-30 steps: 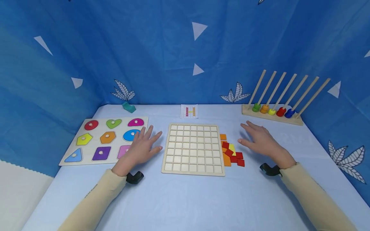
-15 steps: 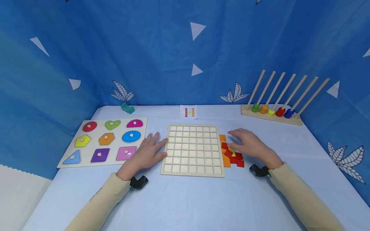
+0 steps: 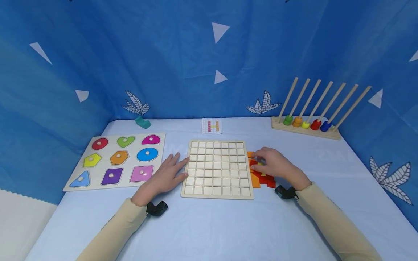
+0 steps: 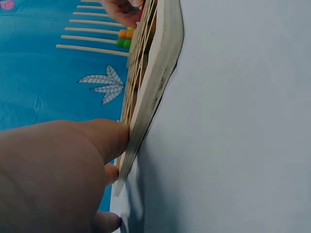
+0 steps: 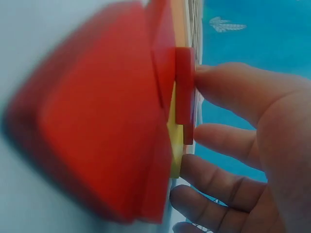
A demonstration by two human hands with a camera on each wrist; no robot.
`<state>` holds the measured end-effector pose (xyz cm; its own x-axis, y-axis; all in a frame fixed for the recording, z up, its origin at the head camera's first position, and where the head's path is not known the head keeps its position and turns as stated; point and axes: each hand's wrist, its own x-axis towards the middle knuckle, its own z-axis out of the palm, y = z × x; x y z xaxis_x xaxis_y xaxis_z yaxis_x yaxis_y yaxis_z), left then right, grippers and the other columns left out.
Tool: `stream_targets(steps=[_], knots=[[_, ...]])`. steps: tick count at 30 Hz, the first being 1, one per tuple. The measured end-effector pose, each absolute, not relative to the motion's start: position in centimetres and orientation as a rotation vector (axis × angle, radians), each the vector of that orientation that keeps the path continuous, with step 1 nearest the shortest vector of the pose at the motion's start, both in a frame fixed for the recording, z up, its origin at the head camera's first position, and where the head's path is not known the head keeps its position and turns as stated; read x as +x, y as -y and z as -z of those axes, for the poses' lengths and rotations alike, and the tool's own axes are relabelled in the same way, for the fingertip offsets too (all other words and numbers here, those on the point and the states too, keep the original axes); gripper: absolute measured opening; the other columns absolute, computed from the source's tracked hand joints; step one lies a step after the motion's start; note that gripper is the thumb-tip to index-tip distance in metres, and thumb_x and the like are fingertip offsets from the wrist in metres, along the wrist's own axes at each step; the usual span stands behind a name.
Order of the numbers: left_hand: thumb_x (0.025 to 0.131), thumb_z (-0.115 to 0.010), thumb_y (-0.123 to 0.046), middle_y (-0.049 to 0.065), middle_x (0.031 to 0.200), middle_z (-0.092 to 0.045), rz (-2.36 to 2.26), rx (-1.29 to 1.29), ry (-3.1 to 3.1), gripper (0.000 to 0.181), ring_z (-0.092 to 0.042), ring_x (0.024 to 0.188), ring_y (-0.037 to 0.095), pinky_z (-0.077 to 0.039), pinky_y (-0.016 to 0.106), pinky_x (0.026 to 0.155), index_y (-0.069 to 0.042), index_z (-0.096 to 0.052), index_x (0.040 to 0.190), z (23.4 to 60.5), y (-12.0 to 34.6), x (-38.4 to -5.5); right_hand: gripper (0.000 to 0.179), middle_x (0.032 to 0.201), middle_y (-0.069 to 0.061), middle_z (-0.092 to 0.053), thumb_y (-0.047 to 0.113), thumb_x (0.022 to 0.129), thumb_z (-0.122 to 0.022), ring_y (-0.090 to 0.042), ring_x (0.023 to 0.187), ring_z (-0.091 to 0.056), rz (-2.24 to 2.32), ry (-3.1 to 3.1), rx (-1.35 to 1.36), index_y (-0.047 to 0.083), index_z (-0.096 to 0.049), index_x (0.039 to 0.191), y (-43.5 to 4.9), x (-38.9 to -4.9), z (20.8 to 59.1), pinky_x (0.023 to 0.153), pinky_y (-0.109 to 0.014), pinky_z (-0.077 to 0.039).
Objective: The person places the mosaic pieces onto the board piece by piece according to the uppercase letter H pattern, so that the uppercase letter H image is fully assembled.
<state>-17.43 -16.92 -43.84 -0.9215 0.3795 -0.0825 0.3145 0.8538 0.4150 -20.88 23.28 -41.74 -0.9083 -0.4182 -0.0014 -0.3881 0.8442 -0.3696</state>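
Observation:
A wooden grid board (image 3: 217, 197) with empty square cells lies on the table. My left hand (image 3: 163, 179) spreads its straight fingers at the board's left edge, and in the left wrist view the thumb (image 4: 114, 138) touches the board's side. Right of the board is a pile of small square tiles: orange tiles (image 3: 255, 182), red tiles (image 3: 271, 184) and a yellow tile (image 5: 176, 155). My right hand (image 3: 277, 165) reaches over this pile, thumb and fingers apart. In the right wrist view its thumb tip is right at an upper red tile (image 5: 184, 85), other fingertips beside the tiles.
A shape puzzle (image 3: 130, 170) with knobbed pieces lies at left, a teal block (image 3: 143, 122) behind it. A pattern card (image 3: 211, 126) lies beyond the board. At the back right stands a wooden peg rack (image 3: 307, 132) with coloured beads. A blue curtain (image 3: 183, 54) hangs behind.
My right hand has moved left and down onto the tile pile. The left hand has moved right from the shape puzzle to the board's left edge.

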Motion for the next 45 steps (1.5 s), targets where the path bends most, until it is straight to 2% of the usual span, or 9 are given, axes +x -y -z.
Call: stream_targets(steps=[5, 11, 22, 45], knots=[[0.101, -0.059, -0.037, 0.025, 0.167, -0.025, -0.605, 0.552, -2.883, 0.064, -0.015, 0.155, 0.052, -0.02, 0.067, 0.124, -0.014, -0.04, 0.158, 44.24, 16.93, -17.28, 0.036, 0.088, -0.001, -0.066, 0.03, 0.084, -0.083, -0.013, 0.079, -0.056, 0.568, -2.921, -0.612, 0.009, -0.075, 0.113, -23.08, -20.7, 42.1, 0.068, -0.023, -0.05], [0.101, -0.059, -0.037, 0.025, 0.167, -0.026, -0.609, 0.559, -2.897, 0.063, -0.016, 0.155, 0.051, -0.02, 0.067, 0.124, -0.014, -0.041, 0.157, 44.39, 16.84, -17.14, 0.031, 0.085, -0.001, -0.063, 0.025, 0.085, -0.081, -0.014, 0.076, -0.054, 0.607, -2.935, -0.616, 0.009, -0.076, 0.111, -23.19, -20.42, 42.57, 0.064, -0.023, -0.048], [0.101, -0.059, -0.037, 0.025, 0.166, -0.027, -0.608, 0.568, -2.911, 0.063, -0.018, 0.155, 0.051, -0.021, 0.066, 0.124, -0.014, -0.042, 0.157, 44.39, 16.8, -17.2, 0.03, 0.093, -0.003, -0.068, 0.022, 0.085, -0.081, -0.012, 0.079, -0.056, 0.631, -2.951, -0.648, 0.008, -0.077, 0.111, -23.49, -20.79, 42.61, 0.07, -0.023, -0.052], [0.1, -0.06, -0.037, 0.025, 0.166, -0.027, -0.628, 0.572, -2.915, 0.063, -0.018, 0.155, 0.052, -0.021, 0.066, 0.124, -0.013, -0.043, 0.156, 44.18, 16.89, -17.11, 0.03, 0.087, -0.002, -0.067, 0.021, 0.086, -0.08, -0.013, 0.076, -0.054, 0.624, -2.957, -0.699, 0.005, -0.077, 0.112, -23.47, -20.94, 42.46, 0.067, -0.025, -0.05]])
